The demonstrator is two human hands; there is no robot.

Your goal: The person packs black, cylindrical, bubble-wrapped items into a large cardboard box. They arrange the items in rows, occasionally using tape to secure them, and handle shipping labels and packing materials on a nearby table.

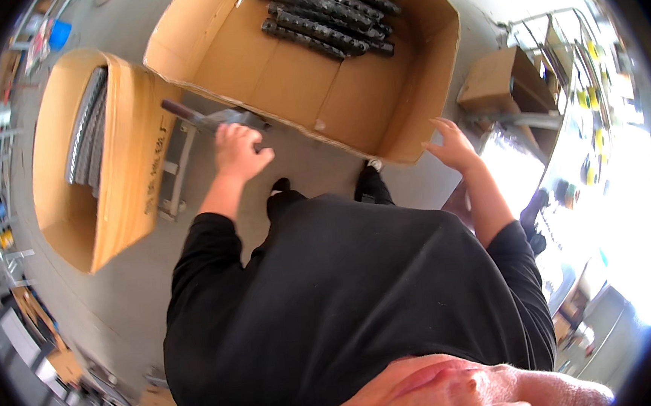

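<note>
Close to the near left side of a large open cardboard box (378, 97), my left hand (240, 152) has its fingers over a long grey tool (210, 120) with a dark brownish end. Motion blurs the tool, and its exact kind does not show. My right hand (454, 147) is beside the box's near right corner, fingers apart and nothing in them. Several black studded tubes (320, 15) lie side by side at the far end inside the box.
At my left stands a tall open cardboard box (123, 172) holding dark grey ribbed pieces (88, 133). A metal cart frame (180, 172) sits beside it. To the right, another cardboard box (494, 82) rests by a wire rack (555, 28). A blue bin (60, 34) is far left.
</note>
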